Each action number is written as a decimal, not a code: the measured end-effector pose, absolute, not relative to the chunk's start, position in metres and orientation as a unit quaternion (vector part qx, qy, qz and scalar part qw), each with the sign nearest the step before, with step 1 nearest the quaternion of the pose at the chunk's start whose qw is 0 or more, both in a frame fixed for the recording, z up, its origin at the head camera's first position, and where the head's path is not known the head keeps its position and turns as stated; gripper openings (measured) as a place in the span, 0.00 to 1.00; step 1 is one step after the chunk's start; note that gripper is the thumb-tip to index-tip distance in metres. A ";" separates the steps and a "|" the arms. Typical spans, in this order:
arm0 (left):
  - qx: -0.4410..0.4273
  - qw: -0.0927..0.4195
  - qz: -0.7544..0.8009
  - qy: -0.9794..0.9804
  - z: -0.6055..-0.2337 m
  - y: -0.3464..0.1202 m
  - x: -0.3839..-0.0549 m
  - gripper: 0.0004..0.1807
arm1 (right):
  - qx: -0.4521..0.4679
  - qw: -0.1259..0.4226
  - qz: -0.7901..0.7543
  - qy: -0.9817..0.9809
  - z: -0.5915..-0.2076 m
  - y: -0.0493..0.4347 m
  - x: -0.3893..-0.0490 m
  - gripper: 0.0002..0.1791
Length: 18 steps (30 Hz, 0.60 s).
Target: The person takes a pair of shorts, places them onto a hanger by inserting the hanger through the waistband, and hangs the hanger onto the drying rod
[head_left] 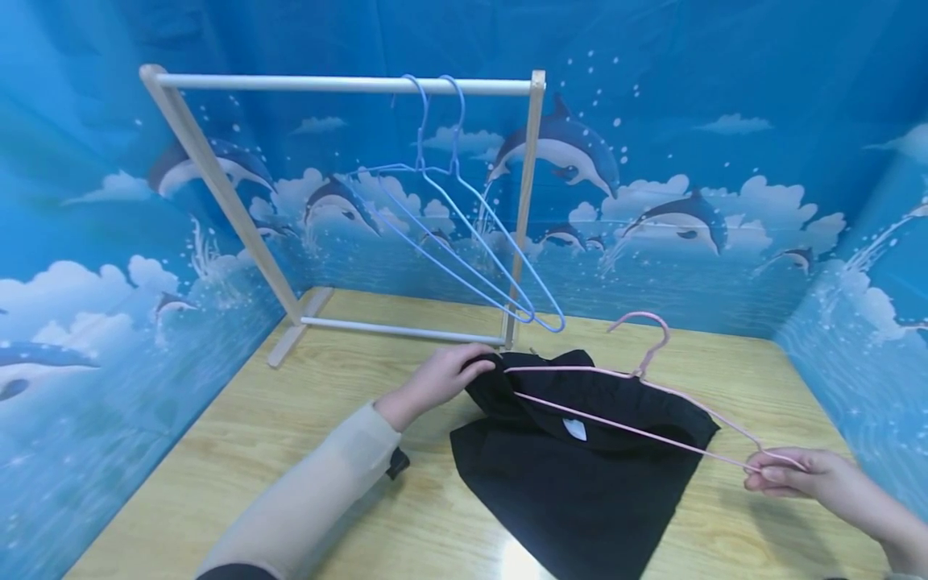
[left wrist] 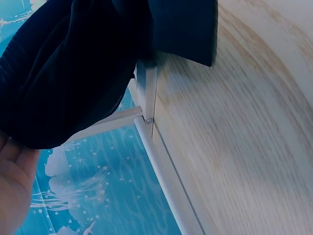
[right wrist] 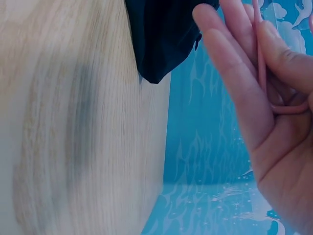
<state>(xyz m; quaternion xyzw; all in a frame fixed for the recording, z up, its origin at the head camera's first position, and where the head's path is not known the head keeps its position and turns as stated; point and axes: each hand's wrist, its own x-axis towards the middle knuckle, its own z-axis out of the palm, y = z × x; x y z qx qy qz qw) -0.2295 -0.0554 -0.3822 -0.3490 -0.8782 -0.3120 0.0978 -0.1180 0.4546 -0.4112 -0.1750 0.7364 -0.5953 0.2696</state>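
Note:
A black garment (head_left: 580, 491) with a white label (head_left: 576, 428) inside its upper edge hangs spread toward the front of the table. My left hand (head_left: 444, 377) grips its top left edge, thumb on the near side. The left end of a pink hanger (head_left: 616, 373) is inside the garment's opening, hidden by black cloth, and its hook points up. At the hanger's bare right end, my right hand (head_left: 805, 474) pinches the corner between thumb and fingers. In the right wrist view, the pink wire (right wrist: 261, 63) runs across the palm. Dark folds (left wrist: 73, 73) cover the left fingertips in the left wrist view.
A wooden rack (head_left: 217, 185) with a white top rail (head_left: 290, 82) stands at the back left of the wood-grain table (head_left: 348, 515). Two blue hangers (head_left: 464, 205) hang from its right part. A blue dolphin-print backdrop (head_left: 725, 161) encloses the back and sides.

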 end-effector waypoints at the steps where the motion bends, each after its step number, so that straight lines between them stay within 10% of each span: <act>1: -0.348 0.095 -0.313 -0.879 -0.382 -0.055 -0.230 0.12 | -0.173 0.270 -0.597 0.736 -0.411 0.455 -0.118 0.20; 18: -0.346 0.090 -0.311 -0.881 -0.378 -0.051 -0.232 0.14 | -0.196 0.238 -0.594 0.743 -0.415 0.450 -0.116 0.24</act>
